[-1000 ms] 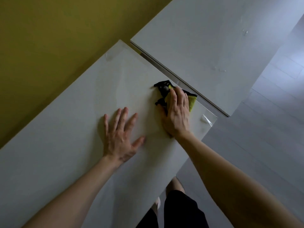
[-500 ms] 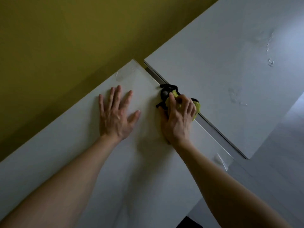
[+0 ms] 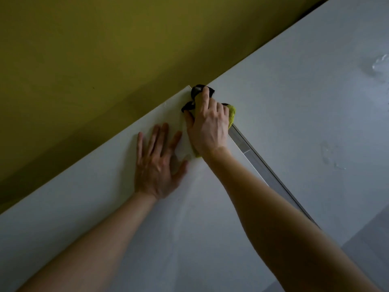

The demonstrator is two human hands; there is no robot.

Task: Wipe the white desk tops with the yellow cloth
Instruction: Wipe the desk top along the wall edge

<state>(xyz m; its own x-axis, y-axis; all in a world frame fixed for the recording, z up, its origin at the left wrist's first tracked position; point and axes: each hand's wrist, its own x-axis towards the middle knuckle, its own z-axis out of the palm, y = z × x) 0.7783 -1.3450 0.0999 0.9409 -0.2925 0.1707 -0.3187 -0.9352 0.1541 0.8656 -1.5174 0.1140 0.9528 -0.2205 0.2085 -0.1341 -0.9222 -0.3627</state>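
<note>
My R hand (image 3: 207,127) grips cloth (image 3: 231,114) at far corner of desk (image 3: 105,207), L hand (image 3: 156,165) flat beside it, fingers spread.

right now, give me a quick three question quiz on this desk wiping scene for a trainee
1. True or false: the left hand lies flat on the near desk top, holding nothing.
2. Where is the yellow cloth? A) under the right hand, at the near desk top's corner by the wall; B) on the floor; C) hanging on a hook.
3. Fill in: a narrow ___ separates the near desk top from the far desk top.
Key: 1 true; 2 A; 3 gap.
</note>
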